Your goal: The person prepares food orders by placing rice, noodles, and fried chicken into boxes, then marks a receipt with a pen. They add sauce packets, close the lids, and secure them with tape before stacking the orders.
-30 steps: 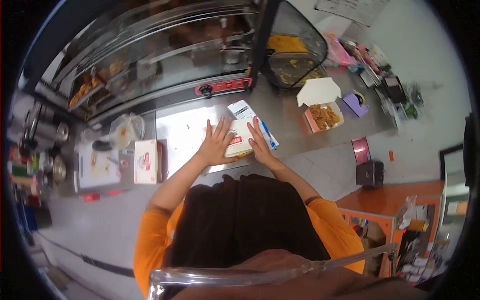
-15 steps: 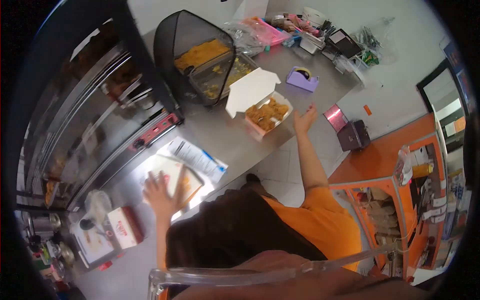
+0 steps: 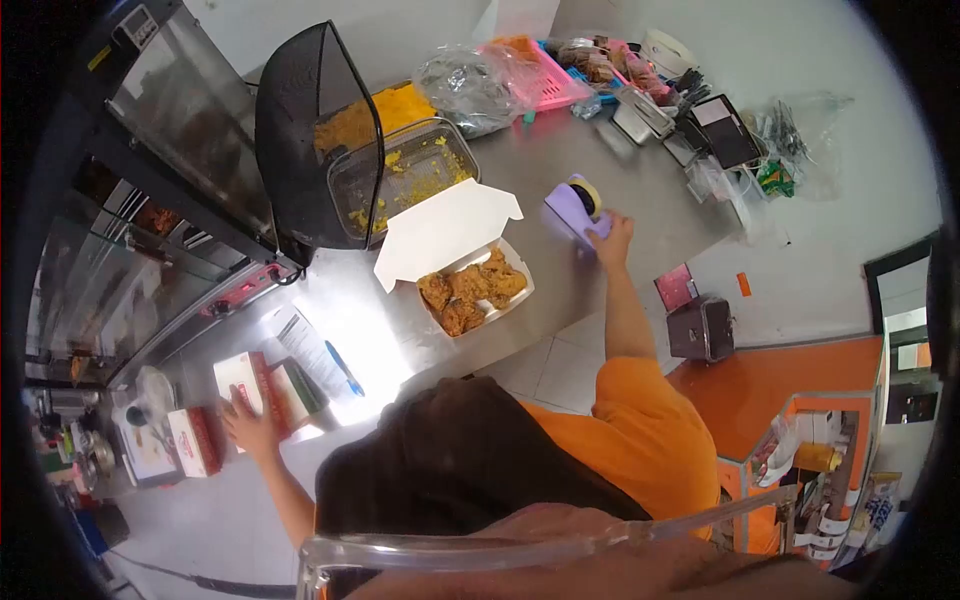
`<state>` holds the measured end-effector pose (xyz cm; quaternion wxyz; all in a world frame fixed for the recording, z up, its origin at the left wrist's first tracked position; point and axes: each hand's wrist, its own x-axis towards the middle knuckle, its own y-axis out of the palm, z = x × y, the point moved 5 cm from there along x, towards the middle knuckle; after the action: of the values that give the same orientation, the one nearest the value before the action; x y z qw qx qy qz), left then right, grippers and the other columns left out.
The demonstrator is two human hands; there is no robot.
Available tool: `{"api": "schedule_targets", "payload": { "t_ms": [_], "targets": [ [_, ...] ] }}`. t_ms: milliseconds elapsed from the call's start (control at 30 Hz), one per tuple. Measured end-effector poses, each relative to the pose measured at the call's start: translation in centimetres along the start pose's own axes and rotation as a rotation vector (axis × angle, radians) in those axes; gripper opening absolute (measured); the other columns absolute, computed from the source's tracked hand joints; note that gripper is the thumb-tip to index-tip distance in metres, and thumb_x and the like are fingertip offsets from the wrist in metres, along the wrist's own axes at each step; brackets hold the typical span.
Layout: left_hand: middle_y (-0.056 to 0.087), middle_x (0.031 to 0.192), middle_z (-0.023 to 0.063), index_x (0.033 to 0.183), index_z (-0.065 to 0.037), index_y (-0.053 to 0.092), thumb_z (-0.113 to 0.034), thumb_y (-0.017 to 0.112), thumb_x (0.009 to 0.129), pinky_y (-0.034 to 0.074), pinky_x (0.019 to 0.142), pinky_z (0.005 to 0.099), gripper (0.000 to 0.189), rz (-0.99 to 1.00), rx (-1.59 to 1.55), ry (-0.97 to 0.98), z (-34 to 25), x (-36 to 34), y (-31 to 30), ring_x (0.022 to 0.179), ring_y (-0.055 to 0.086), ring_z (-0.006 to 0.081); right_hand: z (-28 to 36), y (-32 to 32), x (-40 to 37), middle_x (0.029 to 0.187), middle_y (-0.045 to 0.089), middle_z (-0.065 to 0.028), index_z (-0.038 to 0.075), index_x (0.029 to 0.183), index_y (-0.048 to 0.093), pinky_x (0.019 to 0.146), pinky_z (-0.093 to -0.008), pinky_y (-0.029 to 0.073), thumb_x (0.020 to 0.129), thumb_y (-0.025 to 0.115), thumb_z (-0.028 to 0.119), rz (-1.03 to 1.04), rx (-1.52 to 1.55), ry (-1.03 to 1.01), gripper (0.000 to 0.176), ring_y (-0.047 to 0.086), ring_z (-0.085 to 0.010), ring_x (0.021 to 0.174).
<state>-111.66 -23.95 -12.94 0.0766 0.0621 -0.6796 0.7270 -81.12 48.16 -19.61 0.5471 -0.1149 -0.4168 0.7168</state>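
Note:
My left hand (image 3: 252, 428) lies with fingers spread against the near side of a closed white and red box (image 3: 240, 372). My right hand (image 3: 614, 242) has its fingers closed on the near end of a purple tape dispenser (image 3: 575, 212), which carries a roll of tape. Between my hands stands an open takeaway box (image 3: 510, 301) with its white lid (image 3: 447, 232) folded back. Browned fried chicken pieces (image 3: 470, 290) fill it.
Another white and red box (image 3: 193, 442) stands left of my left hand. A paper sheet (image 3: 308, 350) with a blue pen (image 3: 344, 367) lies nearby. Behind are a wire tray (image 3: 340, 185) with yellow crumbs, a black mesh cover (image 3: 300, 130), and a pink basket (image 3: 560, 85).
My right hand has reached the tape dispenser and closed on it. My left hand has moved left with the box it was touching. The view has shifted.

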Motion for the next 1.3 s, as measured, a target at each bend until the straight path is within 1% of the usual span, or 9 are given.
{"api": "schedule_targets", "payload": {
  "t_ms": [133,333,433,633,733,833,1033,1200,1300],
  "targets": [
    [0.032,0.142,0.0164,0.139,-0.031,0.035,-0.062,0.055,0.075,0.028,0.099,0.0559,0.074,-0.017,-0.034,-0.006,0.4,0.3,0.8,0.13,0.031,0.0358,2.8,1.2,-2.5,0.112,0.05,-0.0161,0.005,0.104,0.061,0.089,-0.0385,0.044,0.071,0.073,0.025,-0.039,-0.072,0.035,0.041,0.051,-0.0266,0.102],
    [0.031,0.144,0.0138,0.139,-0.032,0.035,-0.063,0.056,0.074,0.027,0.1,0.0564,0.075,-0.043,-0.032,-0.015,0.6,0.3,1.2,0.13,0.03,0.0343,-0.1,2.6,-0.7,0.106,0.052,-0.0133,-0.001,0.097,0.061,0.067,-0.0429,0.051,0.082,0.064,0.023,0.434,1.124,0.631,0.028,0.057,-0.0275,0.087],
    [0.03,0.144,0.0132,0.138,-0.031,0.035,-0.062,0.056,0.074,0.028,0.099,0.0568,0.074,-0.047,-0.031,-0.01,0.7,0.2,1.2,0.13,0.031,0.0333,-0.4,1.3,-3.7,0.11,0.051,-0.0101,-0.006,0.093,0.06,0.073,-0.0434,0.053,0.082,0.063,0.017,0.187,1.457,0.47,0.025,0.056,-0.0251,0.093],
    [0.031,0.144,0.0122,0.138,-0.028,0.035,-0.059,0.056,0.076,0.03,0.098,0.0553,0.072,-0.062,-0.013,0.016,0.5,0.2,1.0,0.129,0.033,0.0332,-1.2,1.9,-4.7,0.09,0.058,-0.0089,-0.009,0.085,0.058,0.083,-0.047,0.053,0.082,0.058,0.003,0.034,1.052,0.382,0.012,0.058,-0.0204,0.088],
    [0.031,0.143,0.0124,0.138,-0.028,0.035,-0.059,0.055,0.077,0.031,0.098,0.0553,0.072,-0.027,-0.02,0.009,0.0,0.0,0.3,0.128,0.033,0.0336,-3.0,2.4,-3.7,0.086,0.06,-0.0073,-0.006,0.083,0.06,0.073,-0.0358,0.054,0.084,0.058,0.004,-0.08,0.976,0.539,0.01,0.057,-0.0161,0.085],
    [0.031,0.144,0.0123,0.138,-0.028,0.035,-0.06,0.055,0.077,0.031,0.098,0.0552,0.072,-0.062,-0.015,0.025,0.1,0.0,0.5,0.128,0.033,0.0338,-5.8,2.1,-2.0,0.089,0.065,-0.0091,-0.005,0.103,0.057,0.065,-0.0299,0.053,0.085,0.058,0.005,-0.306,0.544,0.321,0.021,0.061,-0.0171,0.082],
    [0.031,0.143,0.0147,0.138,-0.028,0.036,-0.064,0.051,0.077,0.028,0.1,0.0546,0.072,-0.048,0.028,-0.007,-0.1,-0.1,0.5,0.128,0.033,0.0354,0.0,0.9,1.1,0.091,0.063,-0.0093,0.008,0.135,0.026,0.064,-0.0307,0.047,0.083,0.059,0.004,0.237,0.855,0.575,0.061,0.055,-0.0157,0.071],
    [0.024,0.144,0.0236,0.138,-0.03,0.035,-0.073,0.047,0.073,0.021,0.098,0.0664,0.08,-0.086,0.093,-0.039,0.5,0.1,1.4,0.129,0.026,0.0445,0.2,-0.1,-2.1,0.085,0.06,-0.0079,0.012,0.131,0.03,0.073,-0.0321,0.048,0.08,0.063,0.001,0.076,1.504,0.32,0.062,0.056,-0.0142,0.082],
    [0.028,0.142,0.0249,0.138,-0.027,0.037,-0.068,0.05,0.075,0.022,0.098,0.0658,0.075,-0.048,0.063,-0.044,0.4,0.1,1.4,0.13,0.026,0.0443,-2.0,1.9,-3.8,0.077,0.06,-0.0076,0.008,0.126,0.033,0.071,-0.0336,0.048,0.079,0.062,-0.002,0.035,0.991,0.272,0.056,0.058,-0.0194,0.075]
  ]
}}
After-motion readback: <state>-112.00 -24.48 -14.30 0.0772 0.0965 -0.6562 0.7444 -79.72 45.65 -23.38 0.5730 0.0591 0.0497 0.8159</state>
